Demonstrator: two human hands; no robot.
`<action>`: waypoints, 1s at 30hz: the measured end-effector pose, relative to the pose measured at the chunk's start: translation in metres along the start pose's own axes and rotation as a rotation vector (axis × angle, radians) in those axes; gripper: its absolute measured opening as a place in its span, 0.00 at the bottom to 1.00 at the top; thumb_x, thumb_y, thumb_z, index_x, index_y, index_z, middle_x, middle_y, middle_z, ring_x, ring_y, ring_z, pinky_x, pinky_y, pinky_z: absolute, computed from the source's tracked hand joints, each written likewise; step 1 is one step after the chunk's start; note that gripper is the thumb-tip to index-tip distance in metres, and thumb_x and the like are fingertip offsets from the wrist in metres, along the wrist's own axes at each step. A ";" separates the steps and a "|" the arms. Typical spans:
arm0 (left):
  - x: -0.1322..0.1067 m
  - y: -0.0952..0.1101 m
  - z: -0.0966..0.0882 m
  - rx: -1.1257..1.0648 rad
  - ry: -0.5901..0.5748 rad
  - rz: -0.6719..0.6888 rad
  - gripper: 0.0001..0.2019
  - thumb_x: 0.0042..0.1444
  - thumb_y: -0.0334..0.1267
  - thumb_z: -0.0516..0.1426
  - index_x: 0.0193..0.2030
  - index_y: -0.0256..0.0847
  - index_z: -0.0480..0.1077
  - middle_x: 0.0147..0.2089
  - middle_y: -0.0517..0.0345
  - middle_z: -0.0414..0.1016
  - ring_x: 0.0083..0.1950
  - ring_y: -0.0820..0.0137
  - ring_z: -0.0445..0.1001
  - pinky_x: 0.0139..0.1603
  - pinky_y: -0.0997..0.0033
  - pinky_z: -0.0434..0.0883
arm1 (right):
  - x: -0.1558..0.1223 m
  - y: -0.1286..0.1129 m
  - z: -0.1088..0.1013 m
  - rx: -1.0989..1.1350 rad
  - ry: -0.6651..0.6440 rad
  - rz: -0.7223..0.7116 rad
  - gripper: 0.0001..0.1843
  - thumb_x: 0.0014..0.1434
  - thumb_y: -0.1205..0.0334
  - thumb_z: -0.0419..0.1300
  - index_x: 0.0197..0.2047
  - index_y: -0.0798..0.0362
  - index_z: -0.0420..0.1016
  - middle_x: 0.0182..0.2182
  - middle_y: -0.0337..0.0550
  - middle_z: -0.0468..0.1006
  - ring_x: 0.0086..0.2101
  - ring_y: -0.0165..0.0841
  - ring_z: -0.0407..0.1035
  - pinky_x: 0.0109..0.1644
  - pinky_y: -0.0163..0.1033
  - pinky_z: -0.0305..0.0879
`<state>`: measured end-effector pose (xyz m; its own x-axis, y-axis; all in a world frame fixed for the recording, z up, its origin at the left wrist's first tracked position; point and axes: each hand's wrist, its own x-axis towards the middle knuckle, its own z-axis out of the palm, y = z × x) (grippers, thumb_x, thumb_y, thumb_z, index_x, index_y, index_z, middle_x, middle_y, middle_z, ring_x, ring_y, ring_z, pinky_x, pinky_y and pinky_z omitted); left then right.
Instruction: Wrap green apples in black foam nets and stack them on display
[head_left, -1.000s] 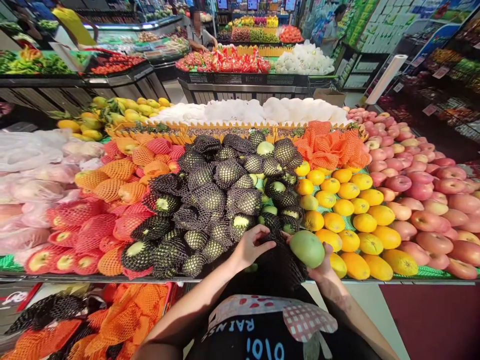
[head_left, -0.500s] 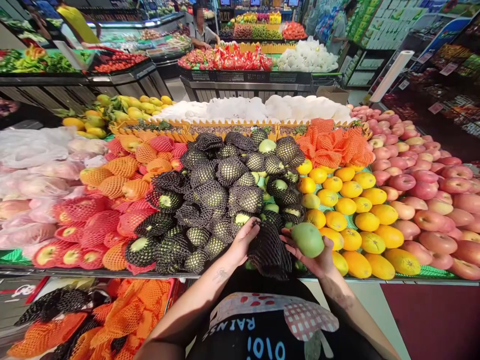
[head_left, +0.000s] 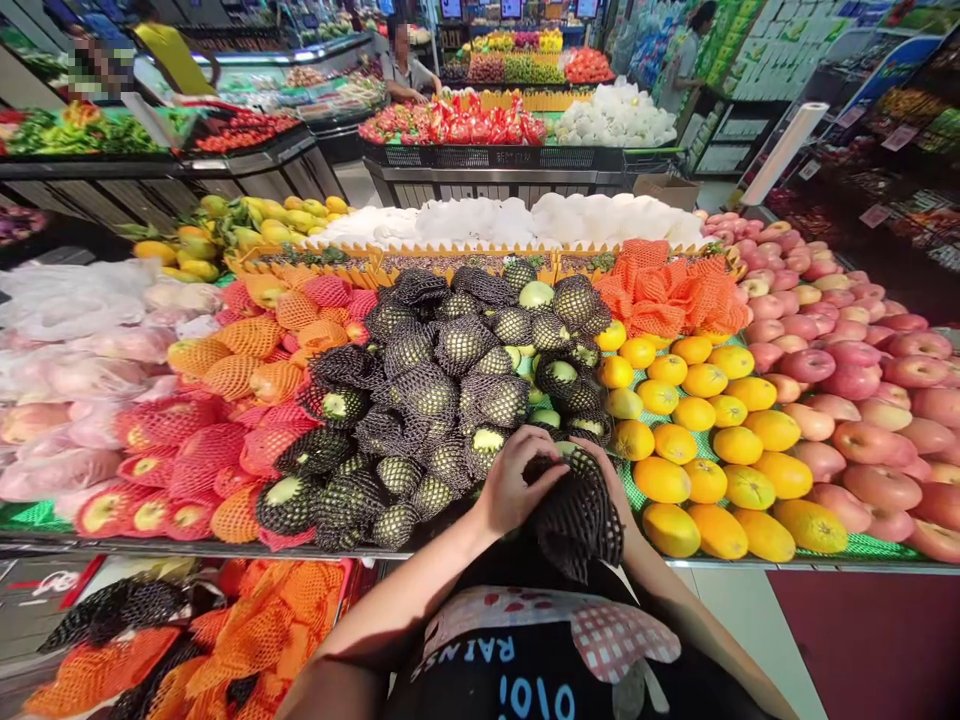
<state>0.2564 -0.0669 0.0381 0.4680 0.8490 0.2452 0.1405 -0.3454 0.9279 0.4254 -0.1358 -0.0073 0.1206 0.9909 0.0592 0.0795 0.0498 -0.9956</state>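
A round green fruit [head_left: 576, 456] is partly inside a black foam net sleeve [head_left: 581, 515], held just above the front edge of the stand. My left hand [head_left: 521, 482] pinches the sleeve's near-left rim between thumb and fingers. From the far right side, my right hand [head_left: 609, 478] grips the fruit; its fingertips curl over the top and the palm is hidden behind the sleeve. Beyond both hands lies a heap of similar green fruits in black net sleeves [head_left: 427, 390], a few of them bare on top.
Oranges [head_left: 705, 480] lie right of my hands, with red apples [head_left: 874, 440] further right. Red-netted apples [head_left: 202, 455] and bagged fruit [head_left: 75, 370] are on the left. Loose orange and black nets [head_left: 247, 640] fill a bin below left. Several people stand among stalls behind.
My hands have come together. The green fruit, bare in my right hand before, is now partly covered by the black net sleeve. My left hand has moved right, onto its rim.
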 end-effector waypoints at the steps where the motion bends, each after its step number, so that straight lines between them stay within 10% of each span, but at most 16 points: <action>1: -0.003 -0.003 -0.001 0.015 -0.008 -0.056 0.10 0.61 0.44 0.61 0.42 0.40 0.72 0.47 0.51 0.74 0.48 0.63 0.73 0.49 0.64 0.72 | -0.002 0.000 -0.001 -0.007 0.000 -0.022 0.27 0.62 0.49 0.63 0.62 0.44 0.66 0.58 0.46 0.74 0.58 0.45 0.68 0.65 0.52 0.64; 9: -0.021 -0.003 -0.002 -0.185 -0.302 -0.226 0.24 0.67 0.51 0.54 0.64 0.40 0.63 0.61 0.46 0.73 0.62 0.56 0.71 0.66 0.56 0.65 | -0.011 -0.019 -0.006 -0.171 -0.156 -0.226 0.33 0.61 0.54 0.64 0.66 0.42 0.60 0.62 0.48 0.60 0.66 0.48 0.54 0.72 0.54 0.52; 14: -0.027 -0.020 0.008 -0.400 -0.147 -0.323 0.23 0.65 0.52 0.56 0.57 0.37 0.67 0.56 0.46 0.76 0.58 0.55 0.73 0.61 0.57 0.68 | -0.007 -0.026 -0.009 -0.135 -0.200 -0.181 0.26 0.63 0.54 0.60 0.64 0.42 0.65 0.67 0.46 0.55 0.69 0.47 0.48 0.73 0.54 0.47; 18: -0.029 -0.030 0.010 -0.459 -0.065 -0.298 0.22 0.65 0.52 0.56 0.58 0.38 0.66 0.53 0.49 0.76 0.55 0.58 0.74 0.57 0.60 0.70 | -0.005 -0.036 -0.010 -0.032 0.018 -0.085 0.22 0.70 0.46 0.48 0.52 0.45 0.78 0.60 0.46 0.66 0.62 0.46 0.59 0.68 0.53 0.53; 22: -0.027 -0.030 0.010 -0.456 -0.027 -0.229 0.24 0.63 0.53 0.59 0.58 0.40 0.66 0.55 0.49 0.75 0.58 0.59 0.72 0.61 0.60 0.68 | -0.005 -0.052 -0.009 -0.152 0.090 -0.081 0.10 0.59 0.51 0.69 0.38 0.47 0.78 0.47 0.44 0.70 0.52 0.42 0.65 0.60 0.46 0.58; 30: -0.027 -0.031 0.019 -0.914 0.243 -0.498 0.24 0.58 0.56 0.63 0.53 0.41 0.70 0.49 0.52 0.77 0.51 0.62 0.75 0.54 0.64 0.72 | -0.009 -0.029 -0.019 0.364 -0.435 0.213 0.20 0.57 0.44 0.70 0.39 0.50 0.74 0.27 0.36 0.71 0.27 0.29 0.62 0.32 0.34 0.58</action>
<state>0.2557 -0.0868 -0.0027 0.3379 0.9036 -0.2635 -0.4868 0.4074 0.7727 0.4406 -0.1485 0.0221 -0.3246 0.9403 -0.1026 -0.2546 -0.1913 -0.9479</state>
